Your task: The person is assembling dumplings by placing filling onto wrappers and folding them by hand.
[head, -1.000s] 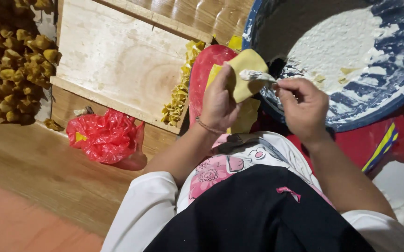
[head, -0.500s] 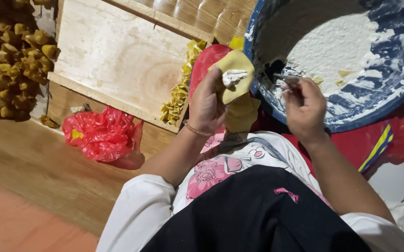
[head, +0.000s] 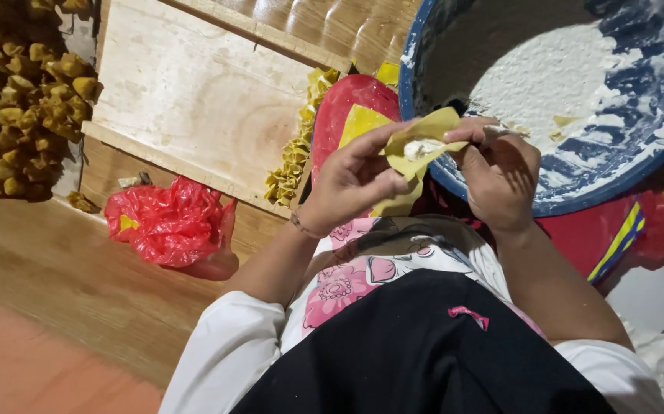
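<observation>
Both hands have come together since half a second ago: the right hand [head: 500, 180] has left the basin rim and now meets the left hand [head: 351, 180] at the yellow wrapper [head: 424, 138], which has gone from held up flat to folding over. So the wrapper sits right between the two hands, in front of the blue basin [head: 638, 169], with a dab of white filling [head: 421, 148] showing in its middle. Left hand is half closed, fingers pinching the wrapper's near edge; right hand is curled tight on the other edge, and I can't tell if it has anything else in it. Under the hands is a red plate [head: 347, 107] with a stack of wrappers [head: 362, 123]. Off to the left a crumpled red plastic bag [head: 167, 222] lies on the floor beside the pale wooden board [head: 194, 100], with folded yellow dumplings [head: 293, 157] piled along the board's edge.
</observation>
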